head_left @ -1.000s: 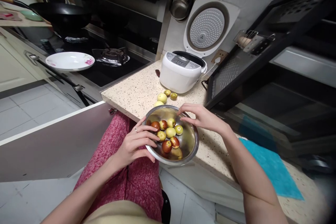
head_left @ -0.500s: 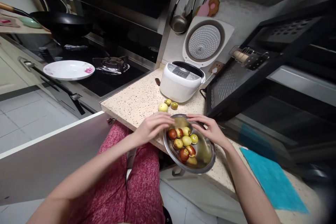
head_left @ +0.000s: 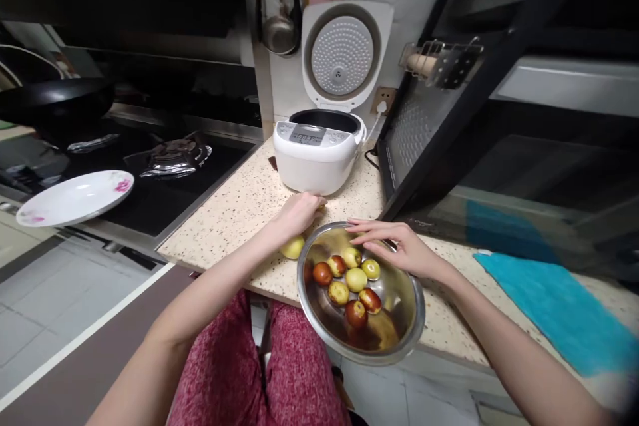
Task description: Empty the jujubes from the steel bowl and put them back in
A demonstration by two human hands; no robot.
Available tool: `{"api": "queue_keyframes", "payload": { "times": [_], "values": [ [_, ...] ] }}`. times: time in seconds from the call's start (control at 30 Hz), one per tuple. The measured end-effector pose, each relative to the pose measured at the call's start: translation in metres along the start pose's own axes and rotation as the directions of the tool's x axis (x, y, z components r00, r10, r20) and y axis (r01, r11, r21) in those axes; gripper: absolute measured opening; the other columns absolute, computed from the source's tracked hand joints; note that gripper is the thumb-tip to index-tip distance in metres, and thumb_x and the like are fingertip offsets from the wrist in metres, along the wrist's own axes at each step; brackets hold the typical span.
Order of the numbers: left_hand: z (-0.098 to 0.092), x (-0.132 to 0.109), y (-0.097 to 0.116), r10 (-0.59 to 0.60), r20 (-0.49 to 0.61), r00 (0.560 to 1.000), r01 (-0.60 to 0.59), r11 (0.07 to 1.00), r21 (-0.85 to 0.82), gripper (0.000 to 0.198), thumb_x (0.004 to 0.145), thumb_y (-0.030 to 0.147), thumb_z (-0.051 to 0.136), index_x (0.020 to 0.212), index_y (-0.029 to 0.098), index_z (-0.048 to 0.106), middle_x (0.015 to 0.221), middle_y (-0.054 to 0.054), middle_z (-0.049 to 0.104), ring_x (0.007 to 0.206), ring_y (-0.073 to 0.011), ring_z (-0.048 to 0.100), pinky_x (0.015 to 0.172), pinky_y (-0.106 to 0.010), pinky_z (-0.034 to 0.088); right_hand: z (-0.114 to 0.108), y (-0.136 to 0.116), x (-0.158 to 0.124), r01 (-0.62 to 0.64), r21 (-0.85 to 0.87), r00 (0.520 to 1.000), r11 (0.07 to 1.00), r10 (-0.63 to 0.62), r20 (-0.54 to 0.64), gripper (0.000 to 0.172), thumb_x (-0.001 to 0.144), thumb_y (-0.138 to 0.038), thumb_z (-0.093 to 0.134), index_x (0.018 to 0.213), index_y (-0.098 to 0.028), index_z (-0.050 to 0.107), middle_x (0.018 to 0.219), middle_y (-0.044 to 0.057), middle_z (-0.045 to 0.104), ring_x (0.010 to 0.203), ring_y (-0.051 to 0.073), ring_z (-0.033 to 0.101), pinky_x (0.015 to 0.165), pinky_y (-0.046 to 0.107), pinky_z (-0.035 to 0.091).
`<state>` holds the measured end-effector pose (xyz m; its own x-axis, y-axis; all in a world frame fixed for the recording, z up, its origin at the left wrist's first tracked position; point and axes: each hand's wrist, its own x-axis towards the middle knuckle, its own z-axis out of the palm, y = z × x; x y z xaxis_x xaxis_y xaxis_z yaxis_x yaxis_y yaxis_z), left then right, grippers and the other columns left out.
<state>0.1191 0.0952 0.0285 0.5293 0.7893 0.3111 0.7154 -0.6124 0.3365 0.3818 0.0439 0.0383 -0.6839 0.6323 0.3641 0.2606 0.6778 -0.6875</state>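
Observation:
A metal bowl (head_left: 403, 306) with several green and reddish-brown jujubes (head_left: 356, 279) in it sits at the counter's front edge, partly overhanging it. My right hand (head_left: 399, 245) lies over its far right rim, fingers stretched out and apart, gripping nothing. Just beyond the bowl, in front of the rice cooker, my left hand (head_left: 298, 214) is closed with its fingers curled down round a jujube (head_left: 322, 208), mostly hidden by the hand. One yellow-green jujube (head_left: 292, 247) rests on the counter under my left wrist, beside the bowl.
A white rice cooker (head_left: 315, 163) stands behind with its lid up. Left is a gas stove (head_left: 174, 156) with a wok (head_left: 54, 103) and a flowered plate (head_left: 74, 196) overhanging its front. At right are a black oven (head_left: 559, 193) and a blue cloth (head_left: 554, 299).
My left hand has left the bowl's rim and reached forward to the jujubes by the rice cooker. My right hand stays at the bowl. The view has turned rightward.

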Motion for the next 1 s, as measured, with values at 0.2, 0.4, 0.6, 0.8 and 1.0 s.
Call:
{"api": "queue_keyframes", "payload": {
  "times": [0.2, 0.4, 0.6, 0.8, 1.0],
  "values": [
    [0.004, 0.002, 0.006, 0.059, 0.037, 0.998, -0.059, 0.998, -0.001, 0.018, 0.091, 0.017, 0.056, 0.095, 0.013, 0.073, 0.093, -0.01, 0.073, 0.078, -0.0192, 0.068, 0.073, -0.031, 0.056, -0.003, 0.0, -0.001, 0.001, 0.034, 0.999, 0.999, -0.002, 0.04, 0.024, 0.098, -0.024, 0.058, 0.113, -0.029, 0.077, 0.13, 0.006, 0.07, 0.137, 0.026, 0.054, 0.115, 0.055, 0.043],
    [-0.031, -0.025, 0.036, -0.002, -0.207, 0.978, -0.038, 0.981, -0.19, 0.027, 0.095, 0.022, 0.062, 0.12, 0.015, 0.068, 0.117, -0.01, 0.067, 0.088, -0.016, 0.071, 0.083, -0.032, 0.063, -0.001, 0.001, 0.0, 0.009, 0.054, 0.999, 0.999, -0.011, 0.033, 0.025, 0.098, -0.022, 0.058, 0.113, -0.028, 0.077, 0.13, 0.006, 0.071, 0.137, 0.025, 0.053, 0.117, 0.052, 0.041],
    [-0.053, -0.086, 0.091, 0.12, -0.128, 0.984, -0.144, 0.969, -0.201, 0.035, 0.095, 0.03, 0.067, 0.129, 0.023, 0.065, 0.121, -0.006, 0.067, 0.111, -0.0197, 0.067, 0.1, -0.038, 0.061, 0.0, 0.004, 0.0, 0.04, 0.031, 0.999, 0.999, -0.041, 0.029, 0.026, 0.096, -0.019, 0.059, 0.112, -0.027, 0.077, 0.129, 0.004, 0.071, 0.137, 0.024, 0.053, 0.116, 0.05, 0.042],
    [-0.039, -0.108, 0.099, 0.088, 0.113, 0.99, -0.072, 0.988, -0.136, 0.034, 0.095, 0.03, 0.066, 0.129, 0.025, 0.066, 0.124, -0.006, 0.07, 0.105, -0.0227, 0.073, 0.094, -0.041, 0.064, 0.001, 0.006, 0.0, 0.055, 0.019, 0.998, 0.998, -0.055, 0.012, 0.025, 0.094, -0.016, 0.06, 0.108, -0.026, 0.078, 0.126, 0.004, 0.073, 0.136, 0.023, 0.055, 0.116, 0.05, 0.043],
    [-0.038, -0.11, 0.101, 0.107, 0.106, 0.989, -0.104, 0.994, -0.028, 0.03, 0.095, 0.029, 0.067, 0.123, 0.023, 0.07, 0.119, -0.007, 0.073, 0.1, -0.0236, 0.074, 0.088, -0.041, 0.065, 0.002, 0.006, 0.0, 0.045, 0.028, 0.999, 0.999, -0.045, -0.008, 0.023, 0.093, -0.017, 0.062, 0.105, -0.026, 0.078, 0.125, 0.004, 0.073, 0.135, 0.023, 0.056, 0.116, 0.05, 0.043]
  ]
}}
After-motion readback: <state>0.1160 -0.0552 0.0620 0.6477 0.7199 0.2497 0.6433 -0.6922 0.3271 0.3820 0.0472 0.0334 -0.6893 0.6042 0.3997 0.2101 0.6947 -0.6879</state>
